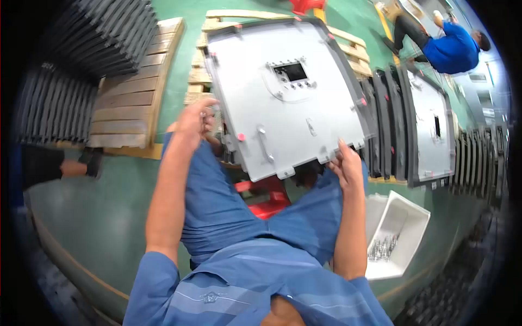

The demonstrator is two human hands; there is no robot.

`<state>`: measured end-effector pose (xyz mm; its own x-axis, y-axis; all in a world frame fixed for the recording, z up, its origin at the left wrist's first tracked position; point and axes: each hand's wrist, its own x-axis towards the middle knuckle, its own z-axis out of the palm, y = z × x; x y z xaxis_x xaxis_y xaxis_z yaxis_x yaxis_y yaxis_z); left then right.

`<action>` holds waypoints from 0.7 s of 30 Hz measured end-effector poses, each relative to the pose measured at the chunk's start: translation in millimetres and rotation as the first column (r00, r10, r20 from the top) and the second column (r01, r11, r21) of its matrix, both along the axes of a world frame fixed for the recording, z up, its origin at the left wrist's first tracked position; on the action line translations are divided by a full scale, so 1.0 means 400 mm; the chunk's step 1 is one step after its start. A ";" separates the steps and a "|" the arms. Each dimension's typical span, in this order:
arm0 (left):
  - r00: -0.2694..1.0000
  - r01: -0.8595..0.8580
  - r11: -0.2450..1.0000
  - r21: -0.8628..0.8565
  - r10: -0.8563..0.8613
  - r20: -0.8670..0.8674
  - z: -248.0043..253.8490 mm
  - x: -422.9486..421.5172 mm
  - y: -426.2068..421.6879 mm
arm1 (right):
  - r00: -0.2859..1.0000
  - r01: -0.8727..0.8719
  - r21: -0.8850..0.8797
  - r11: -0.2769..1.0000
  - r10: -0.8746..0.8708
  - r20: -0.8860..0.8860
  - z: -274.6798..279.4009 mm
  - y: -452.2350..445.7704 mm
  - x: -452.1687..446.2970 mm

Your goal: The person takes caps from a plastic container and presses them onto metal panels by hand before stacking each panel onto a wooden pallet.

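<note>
Perhaps the panel (pixel 326 98) could tip beyond the hands: right hand (pixel 348 165) pinches 1 edge; left hand (pixel 191 120), grip unclear.

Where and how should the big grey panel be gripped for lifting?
I'd grip opposite side edges of the panel, roughly midway, coming from the wearer's side with both hands, fingers under and thumbs on top. It is broad, thin and flat, so one-sided holding would probably let it tip. Its middle, with a dark window and small fittings around it, looks better left alone.

Blue striped polo shirt (pixel 261 277), chest emblem (pixel 210 297); blue trousers (pixel 217 195); bare forearms.
</note>
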<state>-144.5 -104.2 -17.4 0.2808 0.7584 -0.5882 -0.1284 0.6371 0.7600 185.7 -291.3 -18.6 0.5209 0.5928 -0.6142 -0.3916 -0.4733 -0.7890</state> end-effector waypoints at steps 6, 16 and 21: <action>0.847 0.242 0.884 0.400 0.009 -0.531 -0.129 0.074 0.035 | 0.976 -0.034 0.212 0.977 0.079 -0.204 -0.067 0.009 0.029; 0.952 0.267 0.950 0.160 -0.234 -0.195 -0.016 0.049 0.013 | 0.907 0.199 0.338 0.920 -0.043 -0.418 -0.001 0.035 0.033; 0.976 0.199 0.932 0.303 -0.162 -0.143 0.001 0.056 0.000 | 0.865 0.307 0.501 0.809 -0.018 -0.501 0.013 0.044 0.010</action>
